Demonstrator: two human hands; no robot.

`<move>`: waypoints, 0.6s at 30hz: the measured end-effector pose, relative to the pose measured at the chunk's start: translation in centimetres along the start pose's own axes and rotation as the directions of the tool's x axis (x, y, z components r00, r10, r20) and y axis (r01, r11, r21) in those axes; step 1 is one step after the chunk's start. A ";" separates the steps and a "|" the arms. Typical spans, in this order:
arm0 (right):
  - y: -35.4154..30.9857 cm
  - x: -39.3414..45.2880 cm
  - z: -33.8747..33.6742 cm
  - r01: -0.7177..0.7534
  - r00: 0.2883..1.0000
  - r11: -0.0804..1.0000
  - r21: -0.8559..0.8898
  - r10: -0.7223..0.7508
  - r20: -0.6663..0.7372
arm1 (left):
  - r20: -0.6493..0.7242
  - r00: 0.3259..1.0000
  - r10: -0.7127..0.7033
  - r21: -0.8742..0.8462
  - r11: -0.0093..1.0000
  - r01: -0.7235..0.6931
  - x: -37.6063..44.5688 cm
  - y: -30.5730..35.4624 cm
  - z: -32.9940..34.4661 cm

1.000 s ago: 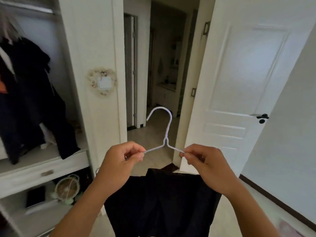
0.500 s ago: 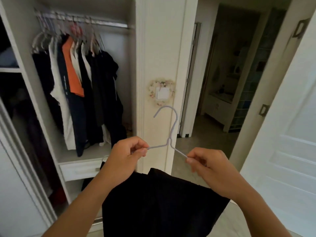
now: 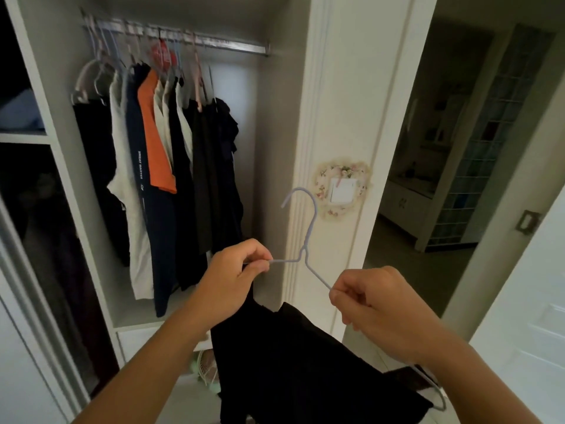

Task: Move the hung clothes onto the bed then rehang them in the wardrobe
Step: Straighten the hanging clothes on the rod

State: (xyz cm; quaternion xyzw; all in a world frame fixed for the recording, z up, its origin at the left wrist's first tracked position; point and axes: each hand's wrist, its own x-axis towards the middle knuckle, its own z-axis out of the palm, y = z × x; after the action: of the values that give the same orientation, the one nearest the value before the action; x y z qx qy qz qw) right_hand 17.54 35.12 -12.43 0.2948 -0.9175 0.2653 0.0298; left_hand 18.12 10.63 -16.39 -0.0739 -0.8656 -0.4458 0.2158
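Two hands, left hand (image 3: 235, 278) and right hand (image 3: 377, 307), pinch a hanger (image 3: 301, 240) carrying a black garment (image 3: 305, 368); level it, then hook the rail (image 3: 232, 47).

I've got the thin pale lilac wire hanger (image 3: 306, 240) pinched at both shoulders, left hand (image 3: 235, 278) and right hand (image 3: 371, 304), black fabric garment (image 3: 293, 362) draped below. Hook points at the open white wardrobe (image 3: 321, 87); clothes crowd the left end of its metal rail (image 3: 232, 45).

Hanger (image 3: 305, 240) right of hung clothes (image 3: 159, 166); garment (image 3: 299, 368) below hanger.
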 end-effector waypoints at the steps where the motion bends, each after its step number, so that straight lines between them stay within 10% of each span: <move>1: -0.5 1.1 0.1 -0.013 1.000 1.000 0.003 0.013 -0.006 | 0.007 1.000 0.010 0.004 1.000 -0.010 1.0 -0.7 -0.6; 18: -1.0 19.4 3.5 -0.058 0.978 0.958 0.280 0.111 -0.179 | -0.020 0.998 0.059 0.163 0.985 -0.055 16.9 -8.1 -4.6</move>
State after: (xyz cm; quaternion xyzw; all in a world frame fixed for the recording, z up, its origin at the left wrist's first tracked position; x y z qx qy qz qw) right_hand 2.48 22.50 -10.84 0.2293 -0.8766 0.4178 0.0662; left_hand 1.82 1.08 -12.62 -0.0752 -0.8939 -0.3683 0.2442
